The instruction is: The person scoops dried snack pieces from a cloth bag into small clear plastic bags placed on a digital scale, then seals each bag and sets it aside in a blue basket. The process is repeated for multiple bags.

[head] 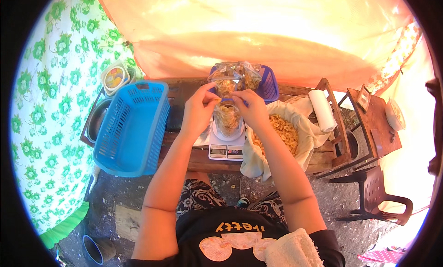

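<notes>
A clear plastic pouch [227, 121] of banana chips stands upright on the round platform of a white digital kitchen scale [225, 150]. Above its left side, my left hand [200, 111] pinches a small yellow chip [218, 99] between thumb and finger. My right hand [252, 107] is at the pouch's upper right, thumb and fingertips close together; whether they grip the film or a chip is unclear. Behind the scale, a dark blue plastic basket [271, 83] holds several filled clear pouches [238, 75]. Loose banana chips [282, 132] lie in a cloth-lined container [308, 137] under my right forearm.
On the left of the wooden bench [200, 166] sits a light blue plastic basket [133, 128], beside a plastic tub [116, 78] and a metal basin [98, 120]. A white roll [322, 110] rests at the right. Further right are a small wooden table [372, 118] and a dark plastic chair [375, 194].
</notes>
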The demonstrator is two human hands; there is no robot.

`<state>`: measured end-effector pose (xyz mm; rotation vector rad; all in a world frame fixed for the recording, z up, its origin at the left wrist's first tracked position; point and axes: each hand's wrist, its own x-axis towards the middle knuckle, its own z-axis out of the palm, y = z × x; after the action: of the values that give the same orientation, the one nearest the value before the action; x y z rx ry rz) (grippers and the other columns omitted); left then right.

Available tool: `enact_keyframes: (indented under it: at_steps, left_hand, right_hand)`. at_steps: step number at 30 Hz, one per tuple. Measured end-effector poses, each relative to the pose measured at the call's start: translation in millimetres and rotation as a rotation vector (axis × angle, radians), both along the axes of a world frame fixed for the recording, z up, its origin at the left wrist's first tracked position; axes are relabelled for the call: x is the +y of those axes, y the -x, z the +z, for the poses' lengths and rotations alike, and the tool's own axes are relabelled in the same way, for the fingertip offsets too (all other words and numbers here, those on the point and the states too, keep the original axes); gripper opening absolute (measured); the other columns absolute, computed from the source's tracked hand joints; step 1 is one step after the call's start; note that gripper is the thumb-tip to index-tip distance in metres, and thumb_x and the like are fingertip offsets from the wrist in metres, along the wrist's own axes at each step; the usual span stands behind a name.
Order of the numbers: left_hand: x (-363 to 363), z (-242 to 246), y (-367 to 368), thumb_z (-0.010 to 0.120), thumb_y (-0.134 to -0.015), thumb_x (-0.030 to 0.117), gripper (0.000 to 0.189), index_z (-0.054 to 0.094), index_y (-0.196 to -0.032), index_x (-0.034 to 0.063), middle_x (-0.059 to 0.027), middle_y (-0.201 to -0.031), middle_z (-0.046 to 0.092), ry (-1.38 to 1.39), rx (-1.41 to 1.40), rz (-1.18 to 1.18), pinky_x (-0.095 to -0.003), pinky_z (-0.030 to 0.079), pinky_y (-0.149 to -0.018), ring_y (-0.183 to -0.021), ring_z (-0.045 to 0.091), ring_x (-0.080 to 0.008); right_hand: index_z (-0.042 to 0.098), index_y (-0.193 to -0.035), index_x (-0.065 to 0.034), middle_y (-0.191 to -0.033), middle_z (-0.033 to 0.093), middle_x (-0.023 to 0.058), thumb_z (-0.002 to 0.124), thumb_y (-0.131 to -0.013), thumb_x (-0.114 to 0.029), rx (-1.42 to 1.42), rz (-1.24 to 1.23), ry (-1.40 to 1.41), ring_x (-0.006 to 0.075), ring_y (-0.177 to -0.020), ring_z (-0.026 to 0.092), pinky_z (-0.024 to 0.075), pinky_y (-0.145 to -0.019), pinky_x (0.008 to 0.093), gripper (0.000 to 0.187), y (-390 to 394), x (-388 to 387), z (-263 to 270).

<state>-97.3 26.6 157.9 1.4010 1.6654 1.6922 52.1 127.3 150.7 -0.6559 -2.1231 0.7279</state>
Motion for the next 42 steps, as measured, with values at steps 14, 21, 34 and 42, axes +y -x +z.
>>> enact_keyframes:
  at_steps: [14,21,34,42]
  left_hand:
    - [-14,-18,7,0.065,-0.083,-0.001,0.038,0.058,-0.120,0.0044,-0.0111,-0.109,0.055,-0.094,0.165,0.232,-0.0277,0.053,-0.072,-0.095,0.058,-0.0191]
    - [-44,-71,3,0.061,-0.087,0.000,0.020,0.064,-0.107,0.0044,-0.0047,-0.096,0.059,-0.099,0.108,0.325,-0.0242,0.047,-0.065,-0.080,0.057,-0.0124]
    - [7,-92,-122,0.057,-0.090,0.002,0.017,0.062,-0.106,0.0005,-0.0094,-0.098,0.061,0.087,0.057,-0.265,-0.0287,0.050,-0.070,-0.085,0.062,-0.0198]
    - [75,-122,-120,0.059,-0.085,0.002,0.022,0.062,-0.107,-0.0007,-0.0143,-0.101,0.064,0.226,0.243,-0.302,-0.0354,0.051,-0.077,-0.091,0.063,-0.0273]
  right_hand:
    - [0.069,-0.095,-0.0026,-0.090,0.065,0.0086,0.068,-0.084,-0.008,-0.179,-0.010,-0.130,0.0191,-0.083,0.062,0.0492,-0.073,0.0299,0.013,8,14,-5]
    - [0.067,-0.102,-0.0038,-0.099,0.063,0.0154,0.068,-0.084,-0.028,-0.252,-0.280,0.153,0.0296,-0.094,0.062,0.0495,-0.081,0.0379,0.031,-83,35,-42]
    - [0.047,-0.126,-0.0019,-0.132,0.043,0.0277,0.071,-0.076,-0.013,-0.944,-0.457,0.294,0.0360,-0.106,0.060,0.0537,-0.081,0.0391,0.056,-148,15,-123]
    - [0.059,-0.119,-0.0057,-0.108,0.063,0.0050,0.061,-0.090,-0.013,-0.265,-0.209,1.025,0.0178,-0.094,0.062,0.0575,-0.074,0.0360,0.030,-199,48,-84]
